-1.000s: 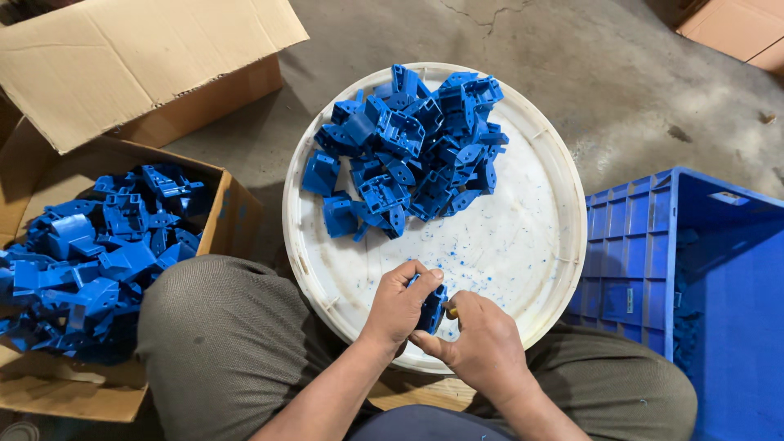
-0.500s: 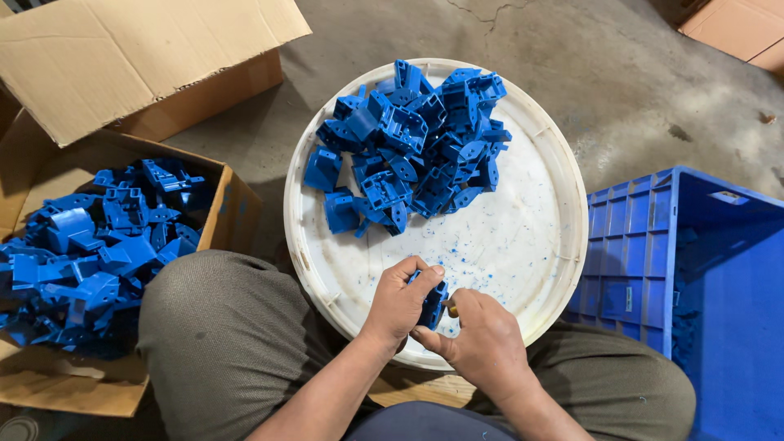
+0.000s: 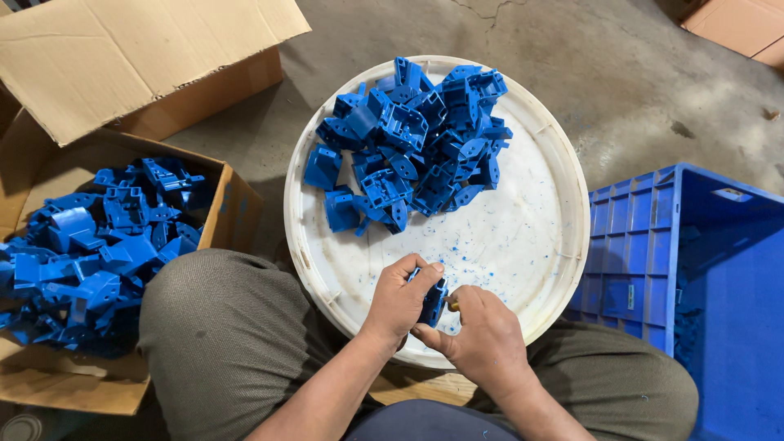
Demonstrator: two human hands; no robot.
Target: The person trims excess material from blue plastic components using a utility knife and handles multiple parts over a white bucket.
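My left hand (image 3: 398, 300) grips a small blue plastic part (image 3: 432, 300) over the near edge of a round white tray (image 3: 535, 245). My right hand (image 3: 483, 333) is closed right beside the part, with a small tool tip showing at the thumb; what it is cannot be told. A heap of the same blue plastic parts (image 3: 416, 143) fills the far half of the tray. Blue shavings speckle the bare white surface in front of my hands.
An open cardboard box (image 3: 49, 376) at my left holds many blue parts (image 3: 98, 245). A blue plastic crate (image 3: 694, 278) stands at my right. My knees flank the tray. Concrete floor lies beyond, with another carton (image 3: 739, 24) at the far right.
Both hands stay together on the blue part with only slight finger movement. The view has shifted a little.
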